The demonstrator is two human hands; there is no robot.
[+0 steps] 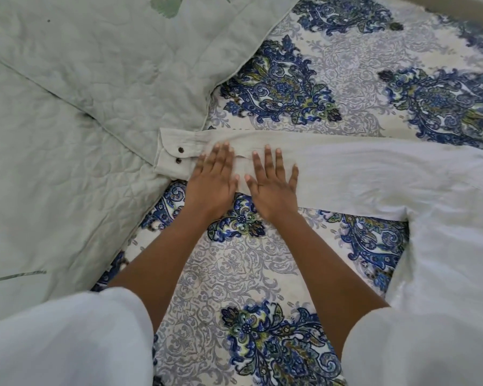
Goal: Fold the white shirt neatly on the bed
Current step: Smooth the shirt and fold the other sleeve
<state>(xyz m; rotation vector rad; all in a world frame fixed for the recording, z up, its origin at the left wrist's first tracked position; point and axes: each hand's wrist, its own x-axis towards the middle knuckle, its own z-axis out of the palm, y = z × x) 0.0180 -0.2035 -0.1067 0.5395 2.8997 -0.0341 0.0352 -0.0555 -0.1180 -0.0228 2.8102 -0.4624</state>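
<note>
Left hand, right hand spread flat on one shirt sleeve; two cuff buttons.

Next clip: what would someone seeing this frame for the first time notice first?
The left hand and the right hand press flat, side by side, on the long sleeve of the white shirt, which stretches across the middle of the frame. Its cuff, with two dark buttons, reaches onto a pale green quilt at the left. Beneath lies a bedsheet with a bold blue paisley print.
</note>
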